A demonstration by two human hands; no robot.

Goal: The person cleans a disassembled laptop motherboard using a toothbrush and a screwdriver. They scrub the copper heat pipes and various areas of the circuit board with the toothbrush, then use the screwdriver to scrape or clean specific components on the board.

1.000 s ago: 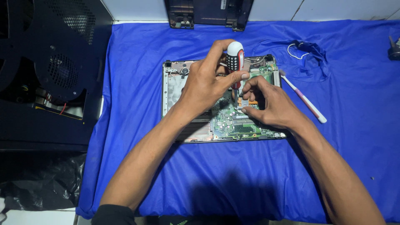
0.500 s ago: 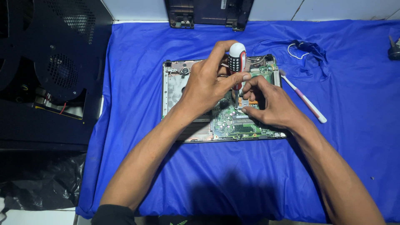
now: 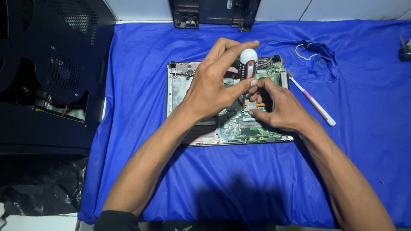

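Blue cloth (image 3: 141, 64) underlies the opened laptop (image 3: 227, 124); left hand (image 3: 209, 87), fingers splayed, loosely pinches the screwdriver (image 3: 247, 64); right hand (image 3: 278, 107) fingertips steady its tip; a slip could gouge the motherboard (image 3: 239, 126).

Blue cloth (image 3: 257, 179) bears opened laptop (image 3: 177, 92), toothbrush (image 3: 314, 104)
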